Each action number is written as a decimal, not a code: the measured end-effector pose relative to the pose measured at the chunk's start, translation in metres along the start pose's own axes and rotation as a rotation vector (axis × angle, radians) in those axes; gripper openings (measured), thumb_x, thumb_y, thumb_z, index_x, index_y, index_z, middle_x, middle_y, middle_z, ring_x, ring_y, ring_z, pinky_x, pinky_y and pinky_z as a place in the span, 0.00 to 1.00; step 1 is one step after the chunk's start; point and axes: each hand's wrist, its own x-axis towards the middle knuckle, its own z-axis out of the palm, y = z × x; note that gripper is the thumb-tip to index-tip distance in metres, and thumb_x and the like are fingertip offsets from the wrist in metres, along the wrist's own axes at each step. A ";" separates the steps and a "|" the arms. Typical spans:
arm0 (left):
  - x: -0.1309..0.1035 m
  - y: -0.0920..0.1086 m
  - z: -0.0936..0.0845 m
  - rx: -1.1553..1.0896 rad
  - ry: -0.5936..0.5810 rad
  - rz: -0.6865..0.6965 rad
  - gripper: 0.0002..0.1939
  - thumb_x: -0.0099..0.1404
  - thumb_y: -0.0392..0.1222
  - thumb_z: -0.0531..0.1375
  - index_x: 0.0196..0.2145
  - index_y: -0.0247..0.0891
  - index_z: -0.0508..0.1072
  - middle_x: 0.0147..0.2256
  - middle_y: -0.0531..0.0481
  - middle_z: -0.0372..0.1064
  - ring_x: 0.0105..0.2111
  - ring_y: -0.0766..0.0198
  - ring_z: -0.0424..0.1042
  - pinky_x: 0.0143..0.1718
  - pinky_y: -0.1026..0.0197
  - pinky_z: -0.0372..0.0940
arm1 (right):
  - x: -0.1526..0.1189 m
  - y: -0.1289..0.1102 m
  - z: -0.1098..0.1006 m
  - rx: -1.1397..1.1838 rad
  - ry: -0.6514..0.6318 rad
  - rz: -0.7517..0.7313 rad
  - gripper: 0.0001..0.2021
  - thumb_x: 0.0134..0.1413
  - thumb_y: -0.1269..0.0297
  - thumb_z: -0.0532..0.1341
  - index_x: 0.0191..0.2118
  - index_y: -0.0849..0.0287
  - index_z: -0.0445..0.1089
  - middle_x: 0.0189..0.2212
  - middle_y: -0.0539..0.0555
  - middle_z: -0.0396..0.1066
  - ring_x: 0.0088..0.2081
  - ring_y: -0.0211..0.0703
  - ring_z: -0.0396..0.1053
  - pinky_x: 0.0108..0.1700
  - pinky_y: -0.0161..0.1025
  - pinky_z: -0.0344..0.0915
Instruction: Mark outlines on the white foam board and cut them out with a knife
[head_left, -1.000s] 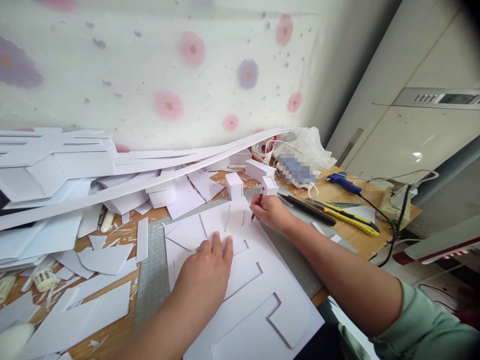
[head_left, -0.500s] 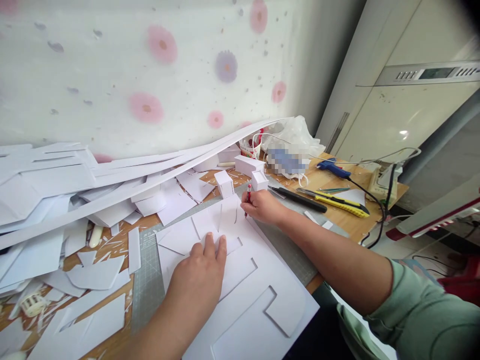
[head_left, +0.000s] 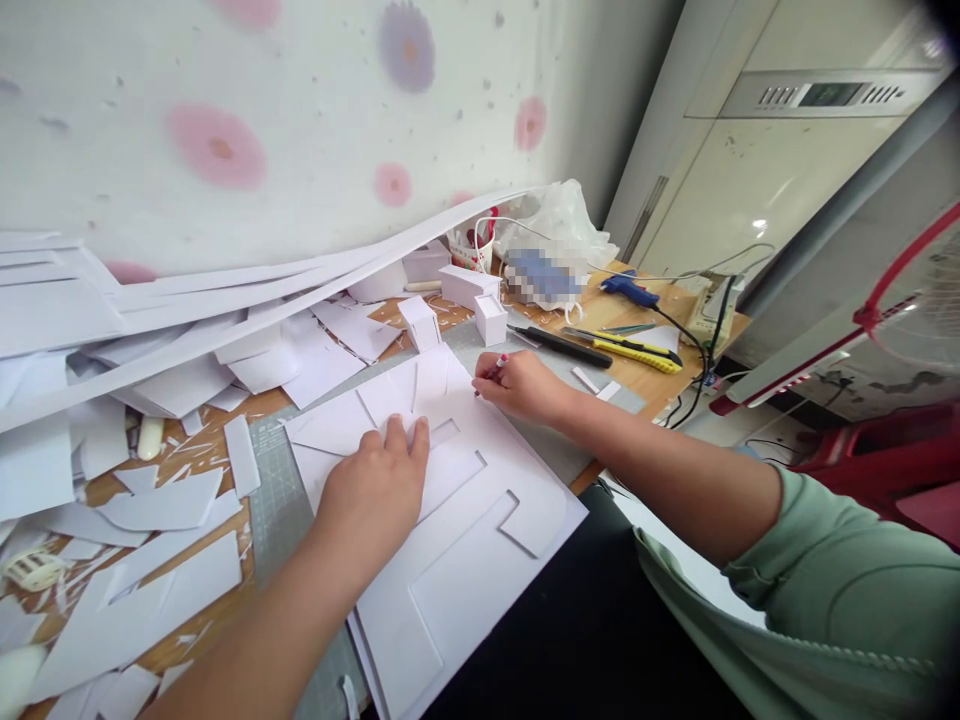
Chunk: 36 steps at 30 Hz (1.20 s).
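My left hand [head_left: 379, 480] lies flat on a white foam board [head_left: 517, 450], its fingers stretched out and pressing on the surface. The board has shapes cut into it and rests on a grey cutting mat [head_left: 274, 490]. Near the board's far right edge, my right hand [head_left: 529, 385] is closed around a red pencil [head_left: 499, 364]. The pencil leans, with its tip at or very close to the board; contact is hard to make out. Two small white folded boxes, one open-topped [head_left: 491, 322] and one narrower [head_left: 420, 325], stand just beyond the board.
White offcuts [head_left: 165, 500] and long strips [head_left: 247, 340] crowd the left and back. To the right lie a black-handled tool [head_left: 562, 347], a yellow utility knife [head_left: 630, 347] and a blue glue gun [head_left: 630, 288] with a cord. A cup [head_left: 471, 250] and plastic bag [head_left: 566, 225] stand behind.
My view has swung to the right and down. The pencil leans over more than before, and my right hand has shifted slightly. My left hand stays flat on the board.
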 end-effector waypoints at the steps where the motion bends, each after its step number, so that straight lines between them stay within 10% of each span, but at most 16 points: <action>1: 0.000 0.000 0.000 0.001 0.008 0.001 0.32 0.63 0.24 0.43 0.63 0.33 0.56 0.59 0.32 0.58 0.41 0.51 0.70 0.30 0.56 0.70 | -0.007 -0.001 -0.001 0.001 0.006 0.007 0.07 0.57 0.68 0.55 0.31 0.60 0.68 0.24 0.51 0.72 0.25 0.37 0.64 0.30 0.33 0.55; 19: -0.002 0.002 0.002 -0.077 0.065 -0.003 0.30 0.62 0.24 0.41 0.62 0.28 0.58 0.51 0.29 0.64 0.38 0.46 0.69 0.27 0.54 0.66 | -0.123 0.000 -0.017 0.147 0.069 0.014 0.08 0.57 0.66 0.54 0.29 0.59 0.66 0.24 0.51 0.68 0.26 0.37 0.65 0.29 0.34 0.60; 36: -0.001 0.002 0.005 -0.147 0.076 -0.022 0.30 0.63 0.25 0.41 0.61 0.29 0.58 0.49 0.30 0.64 0.40 0.46 0.68 0.31 0.53 0.65 | -0.171 -0.018 -0.013 0.300 0.128 0.034 0.08 0.58 0.65 0.56 0.30 0.58 0.70 0.23 0.53 0.71 0.26 0.39 0.68 0.28 0.35 0.64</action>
